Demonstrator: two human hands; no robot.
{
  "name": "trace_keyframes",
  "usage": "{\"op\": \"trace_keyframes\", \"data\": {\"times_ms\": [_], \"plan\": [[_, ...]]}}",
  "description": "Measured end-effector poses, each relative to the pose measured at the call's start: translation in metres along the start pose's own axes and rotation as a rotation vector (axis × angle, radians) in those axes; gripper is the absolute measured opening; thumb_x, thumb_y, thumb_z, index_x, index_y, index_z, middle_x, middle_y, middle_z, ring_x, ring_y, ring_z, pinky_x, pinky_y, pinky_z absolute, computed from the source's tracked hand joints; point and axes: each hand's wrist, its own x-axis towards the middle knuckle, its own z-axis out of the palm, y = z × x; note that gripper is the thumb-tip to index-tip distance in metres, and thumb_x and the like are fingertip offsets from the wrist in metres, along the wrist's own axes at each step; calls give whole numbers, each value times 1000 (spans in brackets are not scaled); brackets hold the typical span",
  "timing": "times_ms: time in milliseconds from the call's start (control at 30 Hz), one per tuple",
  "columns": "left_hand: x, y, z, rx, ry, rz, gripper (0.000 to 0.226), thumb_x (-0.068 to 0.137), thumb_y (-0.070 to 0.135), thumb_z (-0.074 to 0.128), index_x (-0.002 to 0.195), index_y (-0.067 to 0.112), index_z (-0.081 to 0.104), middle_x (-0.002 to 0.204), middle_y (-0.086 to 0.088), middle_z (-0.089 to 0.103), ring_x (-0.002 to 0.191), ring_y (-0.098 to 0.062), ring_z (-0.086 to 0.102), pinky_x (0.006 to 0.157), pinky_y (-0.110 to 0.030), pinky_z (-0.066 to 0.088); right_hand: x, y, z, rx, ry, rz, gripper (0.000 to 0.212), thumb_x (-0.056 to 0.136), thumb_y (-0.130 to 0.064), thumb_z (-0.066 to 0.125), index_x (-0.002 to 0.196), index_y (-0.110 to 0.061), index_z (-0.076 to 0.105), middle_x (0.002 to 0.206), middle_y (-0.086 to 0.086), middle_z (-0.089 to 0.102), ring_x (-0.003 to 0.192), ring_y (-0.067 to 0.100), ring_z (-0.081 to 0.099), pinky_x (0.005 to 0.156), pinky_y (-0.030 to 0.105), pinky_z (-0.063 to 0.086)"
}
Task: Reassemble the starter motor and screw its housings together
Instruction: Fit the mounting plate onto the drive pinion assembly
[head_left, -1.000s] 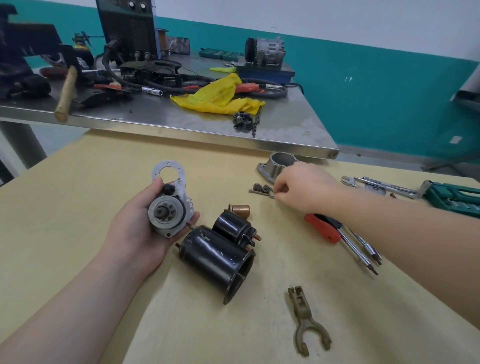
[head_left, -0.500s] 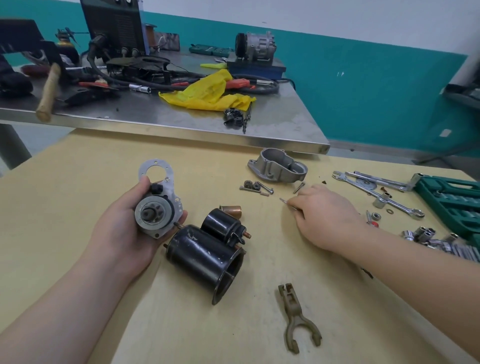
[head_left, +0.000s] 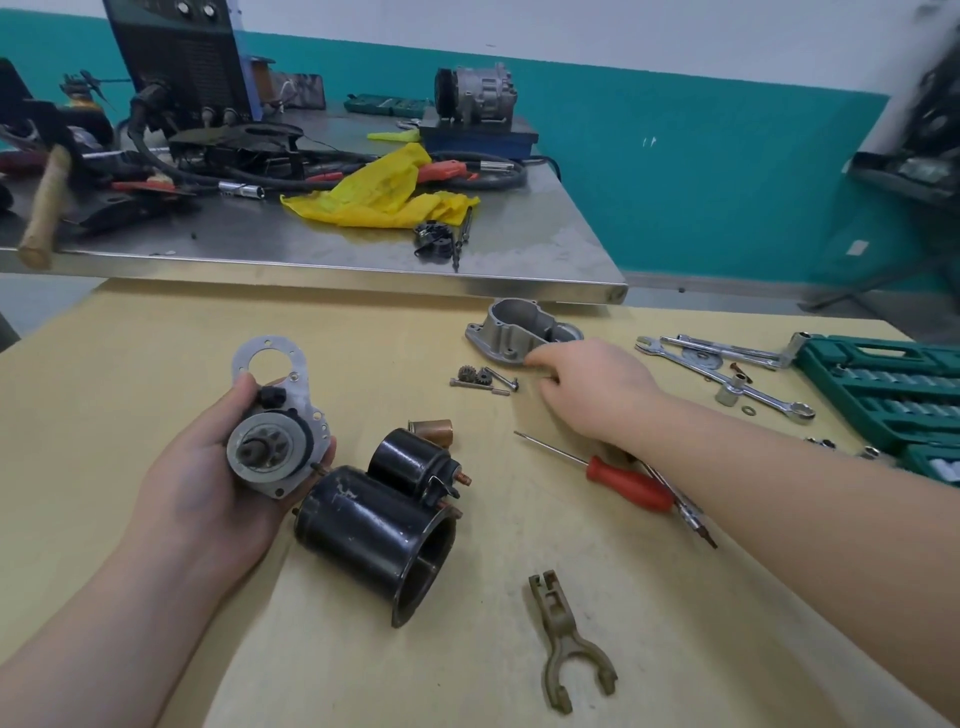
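No text, label, brand, number or sign could be read anywhere. The dark machine (head_left: 182, 57) at the far left of the steel bench (head_left: 519, 244) showed only knobs, with no legible marking. The yellow cloth (head_left: 374, 195) on that bench bore faint print, too blurred to make out. The green socket case (head_left: 883, 384) at the right and the black motor housing (head_left: 374, 540) near the middle carried no lettering that could be told.
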Motion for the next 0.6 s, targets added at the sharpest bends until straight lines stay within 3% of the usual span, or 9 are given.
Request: {"op": "trace_keyframes", "data": {"times_ms": [133,233,433,600], "plan": [[-1,1,0,9,-37,-16,29,108,43,59,100,16,67,90,-7,66,80,-26,65,71,-34,62,14,-10,7,-24,-14,-72,34,106,-43,53,139,-49,61,136,-3,68,121,29,64,85,39,57],[-3,2,2,-18,-15,-5,30,108,41,59,97,15,70,89,-7,67,79,-26,66,74,-36,61,17,-13,13,-18,0,-60,25,106,-39,55,124,-41,72,120,-3,74,108,28,67,79,38,59],[-13,5,7,-78,41,36,30,105,40,64,91,16,76,94,-6,71,83,-24,69,85,-38,58,11,-14,15,61,19,35,20,104,-43,60,108,-30,76,106,0,72,100,27,66,82,40,59],[-27,21,9,-257,-95,106,25,104,39,70,90,19,74,98,-1,68,85,-23,69,92,-37,59,6,-11,14,63,1,25,19,105,-28,61,107,-21,78,104,4,73,96,27,66,78,36,55]]}}
